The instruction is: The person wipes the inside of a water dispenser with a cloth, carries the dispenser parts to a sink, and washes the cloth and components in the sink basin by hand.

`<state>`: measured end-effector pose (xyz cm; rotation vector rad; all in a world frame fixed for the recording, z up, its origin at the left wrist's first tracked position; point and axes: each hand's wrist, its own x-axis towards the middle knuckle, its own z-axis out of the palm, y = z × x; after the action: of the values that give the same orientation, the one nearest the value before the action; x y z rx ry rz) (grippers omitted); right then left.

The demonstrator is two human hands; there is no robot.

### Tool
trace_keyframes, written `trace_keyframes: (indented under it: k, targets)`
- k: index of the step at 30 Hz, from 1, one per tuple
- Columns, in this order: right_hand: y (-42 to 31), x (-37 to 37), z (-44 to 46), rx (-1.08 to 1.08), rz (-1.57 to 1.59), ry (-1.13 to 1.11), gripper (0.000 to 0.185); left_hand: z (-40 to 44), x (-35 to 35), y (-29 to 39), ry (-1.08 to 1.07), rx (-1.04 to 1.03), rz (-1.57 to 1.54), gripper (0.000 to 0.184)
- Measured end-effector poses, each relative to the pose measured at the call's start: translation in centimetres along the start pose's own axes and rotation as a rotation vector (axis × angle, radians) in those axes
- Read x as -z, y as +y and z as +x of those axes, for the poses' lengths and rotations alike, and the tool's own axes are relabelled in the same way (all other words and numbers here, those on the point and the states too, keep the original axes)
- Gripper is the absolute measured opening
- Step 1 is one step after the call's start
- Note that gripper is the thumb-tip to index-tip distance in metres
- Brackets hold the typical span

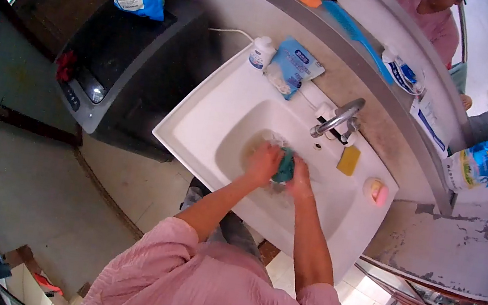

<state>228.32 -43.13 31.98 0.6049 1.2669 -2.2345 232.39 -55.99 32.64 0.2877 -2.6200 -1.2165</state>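
Low in the white sink, a bunched green cloth is squeezed between both hands. My left hand presses on it from the left, fingers curled and slightly blurred. From the right, my right hand closes on the same cloth. Cloudy water lies under and around the hands, with pale suds or fabric beside the cloth that I cannot tell apart. Above the basin's far side hangs a chrome faucet.
A yellow sponge and a pink soap bar sit on the right rim. At the back left corner stand a white bottle and a blue pouch. A shelf carries a blue comb. Left is a black washing machine.
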Motion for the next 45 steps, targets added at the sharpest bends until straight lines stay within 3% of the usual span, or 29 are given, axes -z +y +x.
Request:
trace_keyframes:
  k: [5, 7, 10, 11, 12, 14, 16, 17, 19, 23, 26, 27, 28, 30, 31, 33, 36, 37, 40, 41, 42, 44, 45]
  targets:
    - [-2.9, 2.8, 2.4, 0.446, -0.790, 0.266, 0.032, 0.7, 1.8, -5.0, 0.285, 0.137, 0.004, 0.021]
    - [-1.1, 3.3, 4.1, 0.741, -1.078, 0.332, 0.038, 0.1, 1.5, -5.2, 0.127, 0.265, -0.218, 0.028]
    - [4.0, 5.3, 5.2, 0.750, -1.622, 0.137, 0.038, -2.5, -3.6, -10.3, -0.009, 0.191, -0.253, 0.039]
    - [5.9, 6.5, 5.3, 0.835, -1.744, 0.070, 0.037, -3.0, -5.5, -12.3, -0.038, 0.122, -0.216, 0.043]
    - [7.9, 7.8, 5.1, 0.918, -1.864, 0.001, 0.035, -3.1, -5.9, -12.7, -0.052, 0.180, -0.185, 0.045]
    - [8.5, 7.4, 4.8, 0.735, -1.790, -0.098, 0.030, -3.2, -6.3, -12.9, -0.081, 0.294, -0.126, 0.050]
    - [5.1, 4.3, 3.2, 0.232, -1.373, -0.141, 0.023, -2.5, -3.9, -10.9, -0.128, 0.661, -0.625, 0.052]
    - [2.4, 2.6, 1.5, 0.160, -1.192, -0.214, 0.026, -1.9, -2.6, -9.9, -0.153, 0.837, -0.878, 0.054]
    - [-3.0, -0.2, -2.3, 0.023, -0.825, -0.344, 0.033, -1.0, -1.9, -9.4, -0.206, 0.891, -0.996, 0.056]
    - [-5.2, -0.2, -5.0, 0.098, -0.284, -0.365, 0.027, 0.0, 0.8, -5.2, -0.473, 1.050, -1.118, 0.053]
    - [-3.0, 0.4, -5.4, -0.015, -0.135, 0.164, 0.027, -0.6, -5.0, -5.2, -0.185, 0.406, -0.801, 0.043]
    - [-2.3, 1.4, -4.9, -0.142, -0.069, 0.158, 0.029, -1.5, -5.2, -2.7, -0.111, 0.255, -0.589, 0.038]
    - [-0.7, 3.5, -3.1, -0.153, 0.043, -0.029, 0.032, -2.5, -4.2, 0.6, -0.036, 0.106, -0.376, 0.032]
    - [2.6, 7.7, 0.5, -0.182, 0.268, -0.399, 0.036, -4.1, 0.5, 6.9, -0.105, -0.134, -0.186, 0.028]
    - [2.3, 3.5, -3.2, 0.092, 0.211, -0.299, 0.038, -4.6, 1.0, 7.9, -0.116, -0.257, -0.131, 0.029]
    - [3.9, 4.7, -1.0, 0.027, 0.350, -0.327, 0.037, -5.4, 1.4, 8.8, -0.136, -0.507, -0.019, 0.032]
    - [7.0, 8.2, 4.9, -0.060, 0.557, -0.366, 0.035, -4.1, 0.7, 6.9, -0.264, -0.405, 0.070, 0.030]
    - [6.7, 7.9, 5.0, -0.087, 0.625, -0.376, 0.034, -3.5, 0.2, 6.0, -0.190, -0.361, 0.029, 0.031]
    - [2.7, 3.7, 0.1, -0.071, 0.136, -0.092, 0.036, -1.3, -0.8, 1.8, -0.096, -0.222, 0.051, 0.032]
    - [0.7, 0.2, -2.1, -0.009, -0.190, -0.038, 0.031, -0.7, -0.9, -0.2, -0.149, -0.172, 0.151, 0.033]
    - [0.4, 0.8, -0.8, 0.034, -0.283, 0.010, 0.030, -0.2, -0.8, -1.8, -0.204, -0.120, 0.251, 0.034]
    - [-0.3, 2.8, 2.1, 0.121, -0.469, 0.109, 0.028, 0.4, -0.5, -4.4, -0.076, 0.056, 0.177, 0.033]
    - [-3.1, 0.1, -0.6, 0.164, -0.493, 0.109, 0.026, 0.7, -0.4, -5.1, -0.009, 0.144, 0.139, 0.033]
